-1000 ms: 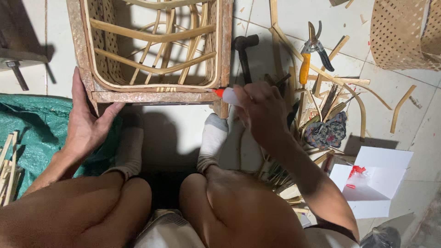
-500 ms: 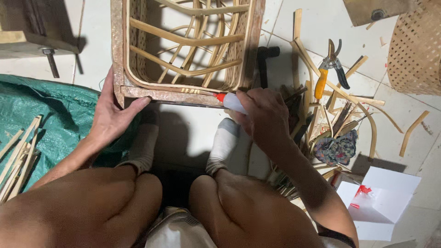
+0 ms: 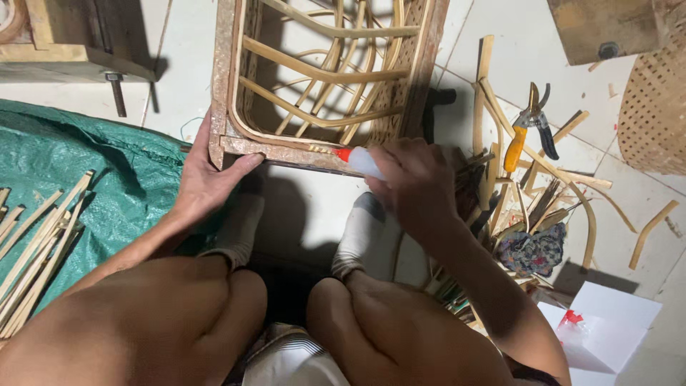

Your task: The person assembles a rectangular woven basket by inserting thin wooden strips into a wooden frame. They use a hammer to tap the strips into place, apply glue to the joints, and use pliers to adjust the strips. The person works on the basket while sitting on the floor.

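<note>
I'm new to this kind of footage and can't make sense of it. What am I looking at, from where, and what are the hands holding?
The camera sits on a person's head, looking down past their knees to a tiled floor. The left hand grips the corner of a rattan frame. The right hand holds a small white bottle with a red tip against the frame's edge. Nearby lie orange-handled pruning shears, cane offcuts, a green tarp and a bundle of cane strips.

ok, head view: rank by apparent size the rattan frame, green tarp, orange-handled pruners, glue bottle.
1. rattan frame and green tarp: look alike in area, both cut off by the picture edge, so unranked.
2. orange-handled pruners.
3. glue bottle, mostly hidden in the right hand.
</note>
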